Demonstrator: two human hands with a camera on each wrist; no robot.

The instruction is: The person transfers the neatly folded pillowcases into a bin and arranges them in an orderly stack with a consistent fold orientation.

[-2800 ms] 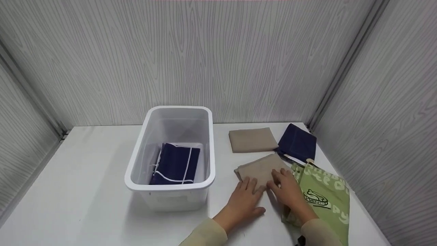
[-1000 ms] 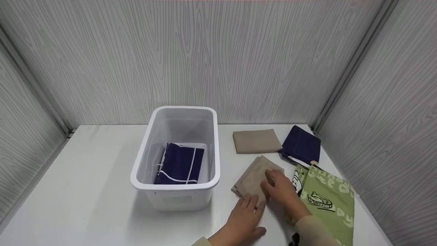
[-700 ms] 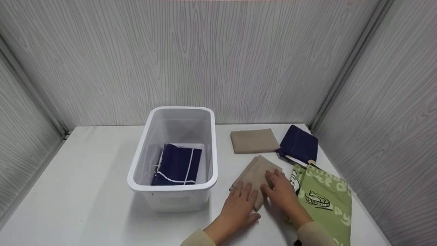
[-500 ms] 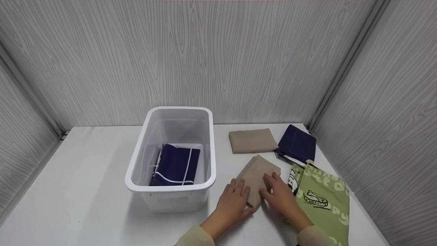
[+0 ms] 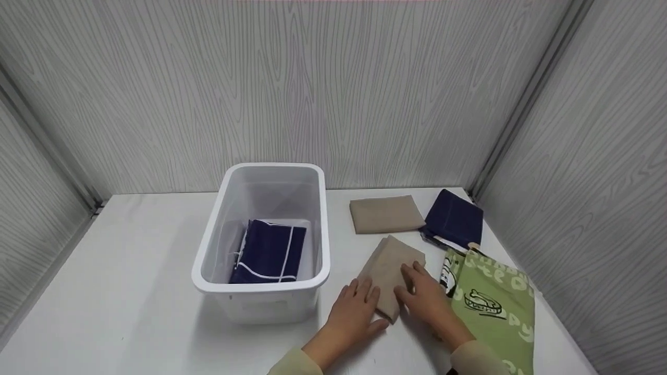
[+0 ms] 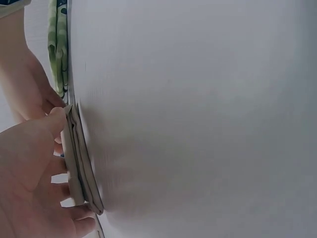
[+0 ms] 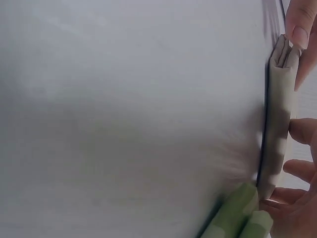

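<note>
A folded beige cloth (image 5: 392, 271) lies at an angle on the white table, one corner pointing toward the person. My left hand (image 5: 350, 315) rests along its left edge, fingers extended, thumb beside the near corner. On the other side, my right hand (image 5: 423, 298) touches the cloth's top and right edge with loosely bent fingers. Several stacked layers show at the side of the beige cloth (image 6: 81, 163) in the left wrist view. The right wrist view shows the folded edge of this cloth (image 7: 278, 119), with fingertips of my right hand (image 7: 299, 168) against it.
A white bin (image 5: 208, 250) stands left of the hands, a folded navy cloth (image 5: 268, 250) inside. Behind the hands lie another folded beige cloth (image 5: 386, 214) and a navy one (image 5: 454, 219). A green printed cloth (image 5: 497, 312) lies beside the right forearm. Walls enclose the table.
The beige cloth between the hands has turned counterclockwise, and its offset layers look more aligned. My left hand has shifted from the cloth's near end to its left edge.
</note>
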